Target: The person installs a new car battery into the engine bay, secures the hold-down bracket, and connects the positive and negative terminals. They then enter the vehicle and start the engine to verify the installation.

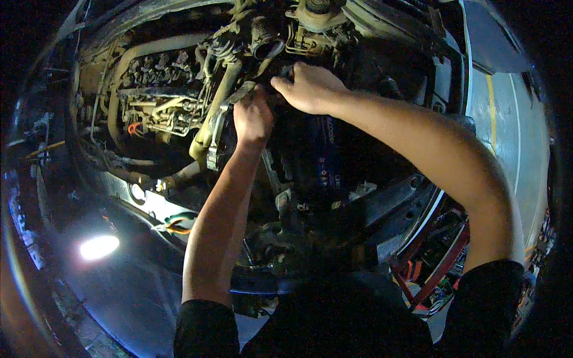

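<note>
In the head view I reach into a car's engine bay with both arms. My left hand [253, 117], fingers curled, is beside the upper end of a pale metal bracket [219, 138] next to a thick pipe [219, 107]. Just to its right is my right hand [315, 87], its thumb and forefinger bent around a dark spot. Whatever either hand may grip there is lost in shadow. Above them gapes the open round end of an air duct [267, 47]. Below my right hand stands a dark car battery [329, 147] with printing on its side.
The engine [156, 103] lies to the left, with pipes and wiring. Pliers [180, 223] with orange and green handles rest on the front edge, near a bright light [99, 247]. A red tool trolley [436, 277] full of tools stands at lower right, by the painted floor [501, 121].
</note>
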Demonstrator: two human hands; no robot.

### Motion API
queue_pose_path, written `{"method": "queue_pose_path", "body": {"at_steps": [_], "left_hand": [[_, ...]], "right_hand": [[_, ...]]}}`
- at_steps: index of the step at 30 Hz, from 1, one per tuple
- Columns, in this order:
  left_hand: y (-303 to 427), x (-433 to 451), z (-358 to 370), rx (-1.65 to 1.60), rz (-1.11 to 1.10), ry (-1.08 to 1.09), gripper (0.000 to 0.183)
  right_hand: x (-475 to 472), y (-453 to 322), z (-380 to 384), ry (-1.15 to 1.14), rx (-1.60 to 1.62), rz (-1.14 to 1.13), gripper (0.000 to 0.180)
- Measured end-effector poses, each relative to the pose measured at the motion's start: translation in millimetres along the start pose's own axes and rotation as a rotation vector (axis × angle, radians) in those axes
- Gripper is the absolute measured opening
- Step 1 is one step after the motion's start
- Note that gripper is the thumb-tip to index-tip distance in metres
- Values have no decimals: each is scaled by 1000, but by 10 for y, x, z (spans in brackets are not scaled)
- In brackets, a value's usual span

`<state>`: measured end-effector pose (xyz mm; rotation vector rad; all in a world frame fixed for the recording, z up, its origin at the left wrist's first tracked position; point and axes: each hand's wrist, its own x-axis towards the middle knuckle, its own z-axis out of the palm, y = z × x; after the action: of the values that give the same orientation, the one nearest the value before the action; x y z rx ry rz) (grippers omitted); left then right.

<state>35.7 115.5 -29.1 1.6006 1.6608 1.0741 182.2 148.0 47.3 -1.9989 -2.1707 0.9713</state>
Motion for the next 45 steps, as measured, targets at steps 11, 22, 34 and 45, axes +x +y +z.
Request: {"method": "queue_pose_path", "body": {"at_steps": [11,22,34,45], "left_hand": [[77,-29,-4,135,-40,-23,41],[53,-1,58,90,-80,5,35],[195,-55,15,128,-137,82,41],[43,-634,-176,-264,-307,305,47]], "right_hand": [[-24,-339,58,-71,37,148,50],[396,-289,275,78,202,237,46],[658,-629,15,-296,-551,-81,82],[694,-720,323,-381,-434,58,48]]}}
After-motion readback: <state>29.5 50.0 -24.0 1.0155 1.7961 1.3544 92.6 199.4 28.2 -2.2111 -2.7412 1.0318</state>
